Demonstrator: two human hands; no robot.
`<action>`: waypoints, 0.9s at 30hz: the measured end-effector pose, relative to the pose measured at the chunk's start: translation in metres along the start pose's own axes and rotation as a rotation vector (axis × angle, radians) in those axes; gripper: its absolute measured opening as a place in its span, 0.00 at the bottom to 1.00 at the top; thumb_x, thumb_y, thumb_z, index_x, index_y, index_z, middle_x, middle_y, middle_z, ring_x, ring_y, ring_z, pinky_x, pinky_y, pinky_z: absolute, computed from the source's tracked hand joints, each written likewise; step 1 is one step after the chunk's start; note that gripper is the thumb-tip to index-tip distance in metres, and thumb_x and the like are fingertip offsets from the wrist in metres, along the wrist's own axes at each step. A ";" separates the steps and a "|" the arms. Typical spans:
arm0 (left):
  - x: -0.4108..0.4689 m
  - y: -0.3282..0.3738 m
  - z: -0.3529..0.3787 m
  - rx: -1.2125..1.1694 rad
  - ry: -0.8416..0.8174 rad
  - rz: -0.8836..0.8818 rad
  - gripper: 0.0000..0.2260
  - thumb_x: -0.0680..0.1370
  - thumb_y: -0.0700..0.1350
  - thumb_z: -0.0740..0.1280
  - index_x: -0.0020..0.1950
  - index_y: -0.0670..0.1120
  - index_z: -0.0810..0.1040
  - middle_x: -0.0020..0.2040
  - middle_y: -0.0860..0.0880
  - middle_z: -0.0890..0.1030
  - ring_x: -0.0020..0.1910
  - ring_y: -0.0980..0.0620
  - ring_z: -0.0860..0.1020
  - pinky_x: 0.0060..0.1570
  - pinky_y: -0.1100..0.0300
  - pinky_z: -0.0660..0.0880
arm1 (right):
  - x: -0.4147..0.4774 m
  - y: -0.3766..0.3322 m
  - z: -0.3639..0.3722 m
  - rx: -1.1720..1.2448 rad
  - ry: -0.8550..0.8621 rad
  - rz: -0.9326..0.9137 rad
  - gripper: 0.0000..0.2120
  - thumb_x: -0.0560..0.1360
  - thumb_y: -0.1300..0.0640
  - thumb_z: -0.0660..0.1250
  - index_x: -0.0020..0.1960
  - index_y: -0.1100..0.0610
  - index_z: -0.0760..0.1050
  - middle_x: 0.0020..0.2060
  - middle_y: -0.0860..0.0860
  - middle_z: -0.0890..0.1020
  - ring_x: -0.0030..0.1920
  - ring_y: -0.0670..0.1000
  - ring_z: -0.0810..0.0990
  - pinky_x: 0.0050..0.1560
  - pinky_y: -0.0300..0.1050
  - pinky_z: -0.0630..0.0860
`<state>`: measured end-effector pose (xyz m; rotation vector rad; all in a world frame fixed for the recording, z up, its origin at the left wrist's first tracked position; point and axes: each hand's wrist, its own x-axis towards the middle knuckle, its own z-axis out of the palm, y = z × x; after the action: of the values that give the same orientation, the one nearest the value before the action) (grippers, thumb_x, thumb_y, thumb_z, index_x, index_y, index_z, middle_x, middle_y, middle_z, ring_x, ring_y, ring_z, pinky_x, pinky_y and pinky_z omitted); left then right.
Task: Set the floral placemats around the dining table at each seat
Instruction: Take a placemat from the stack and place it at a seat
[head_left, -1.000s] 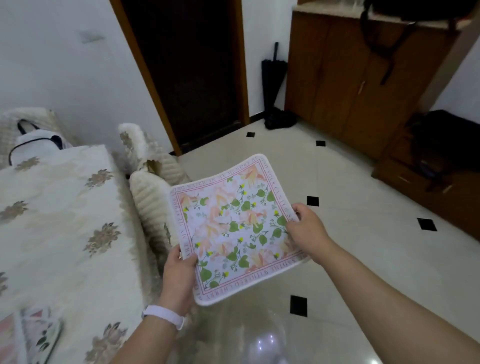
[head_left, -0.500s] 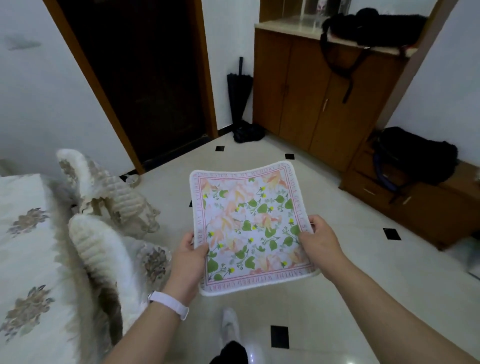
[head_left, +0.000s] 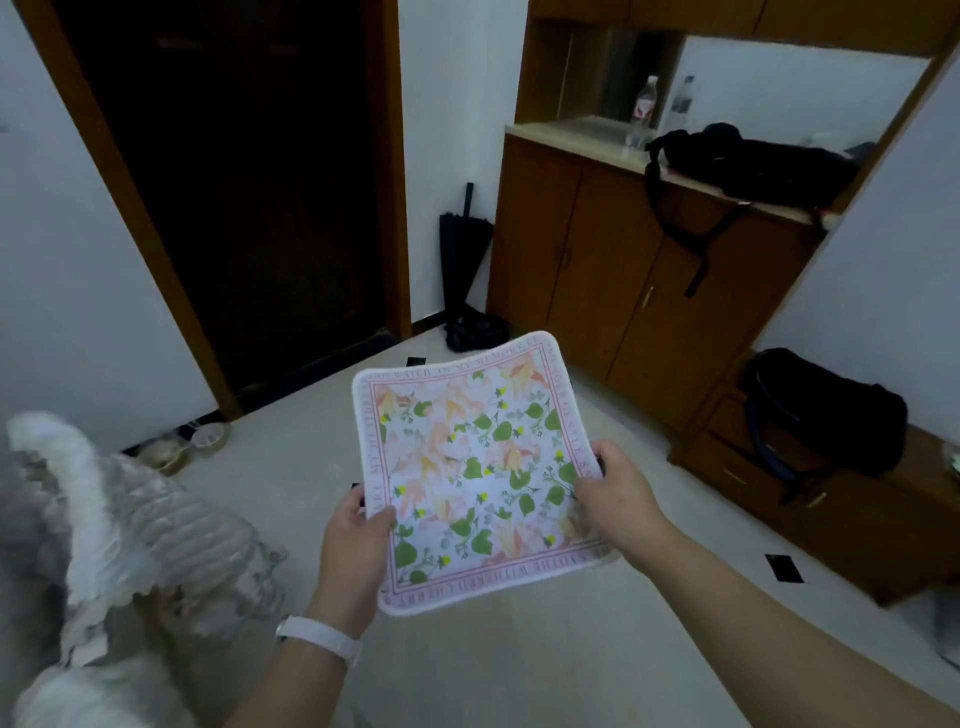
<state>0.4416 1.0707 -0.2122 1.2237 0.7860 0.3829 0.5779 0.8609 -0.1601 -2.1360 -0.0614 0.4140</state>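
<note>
Carrying one floral placemat (head_left: 475, 470) flat at the frame's centre, the left hand (head_left: 353, 540) and right hand (head_left: 621, 501) each pinch an opposite edge, thumbs on top, probably to stop it drooping. No dining table shows; covered chairs (head_left: 119, 545) stand lower left.

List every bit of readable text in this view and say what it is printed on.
"WATCH IN MY MEMORY": far border of the floral placemat, held by the left hand and right hand.
Side and near borders of the placemat: lettering present, too distorted to read surely.
Bottle label on the cabinet counter: too small to read.
</note>
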 end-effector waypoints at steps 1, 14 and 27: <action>0.011 0.005 -0.004 0.005 0.017 0.009 0.11 0.78 0.33 0.63 0.53 0.47 0.78 0.49 0.42 0.85 0.42 0.43 0.85 0.37 0.50 0.82 | 0.006 -0.009 0.006 0.012 0.004 0.002 0.13 0.77 0.68 0.57 0.54 0.53 0.73 0.43 0.50 0.81 0.34 0.50 0.78 0.21 0.35 0.73; 0.123 0.047 -0.056 -0.052 0.236 0.019 0.11 0.80 0.35 0.62 0.58 0.46 0.78 0.48 0.41 0.86 0.42 0.40 0.85 0.42 0.43 0.82 | 0.141 -0.092 0.108 0.016 -0.224 -0.073 0.10 0.77 0.66 0.59 0.51 0.53 0.73 0.46 0.54 0.83 0.43 0.57 0.85 0.34 0.49 0.82; 0.258 0.127 -0.037 -0.104 0.537 0.064 0.12 0.80 0.35 0.62 0.60 0.45 0.77 0.48 0.40 0.86 0.44 0.38 0.85 0.47 0.41 0.80 | 0.338 -0.204 0.182 0.030 -0.525 -0.290 0.10 0.77 0.63 0.61 0.53 0.49 0.74 0.47 0.48 0.82 0.46 0.50 0.82 0.46 0.50 0.82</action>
<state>0.6099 1.3054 -0.1833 1.0586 1.1687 0.8155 0.8615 1.1897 -0.1781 -1.9000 -0.6496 0.7823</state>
